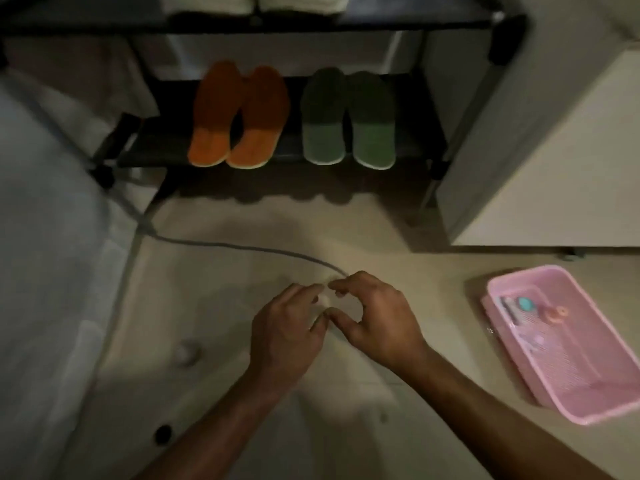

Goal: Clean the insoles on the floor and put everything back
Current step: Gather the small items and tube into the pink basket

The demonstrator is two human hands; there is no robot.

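Both pairs of insoles sit on the low shelf of the dark rack: orange insoles to the left, green insoles to the right, heels overhanging the front edge, each pair side by side and touching. No insole lies on the floor, so the cleaning and shelving look done; judged late in the task. The left hand and right hand meet low over the floor, fingertips nearly touching, fingers curled round something small and pale between them; blur hides what it is, possibly a wipe or cloth, so whether either hand truly grips it cannot be told. What likely remains: putting that item and any tools away. The pink tray sits on the floor well to the right, holding a few small things, one teal, one orange, too blurred to name. A grey cable crosses the floor and ends just beside the right hand, a possible snag. White cabinet stands to the right of the rack; folded pale cloth on the top shelf.
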